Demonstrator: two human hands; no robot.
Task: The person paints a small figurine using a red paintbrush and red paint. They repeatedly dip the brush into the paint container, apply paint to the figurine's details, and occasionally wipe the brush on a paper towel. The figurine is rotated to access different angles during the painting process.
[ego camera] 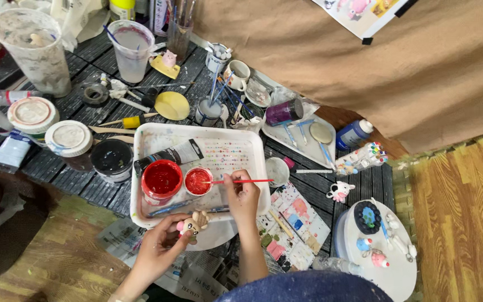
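Red-handled brush (247, 181) sits pinched in right hand (242, 197) fingers, tip in small red paint cup (198, 181).

A craft-painting workspace set up on a low dark slatted table (90, 106) over wood-patterned flooring (465, 201). Open red paint pots (162, 180), cloudy plastic rinse cups (132, 50), jars of brushes (179, 28), a smeared white plastic tray (197, 140) and small painted clay figurines (340, 191) crowd it.

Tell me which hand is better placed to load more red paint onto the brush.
Right. The right hand holds the red-handled brush with its tip at the small red paint cup in the white tray. The left hand is occupied holding the small figurine below the tray.
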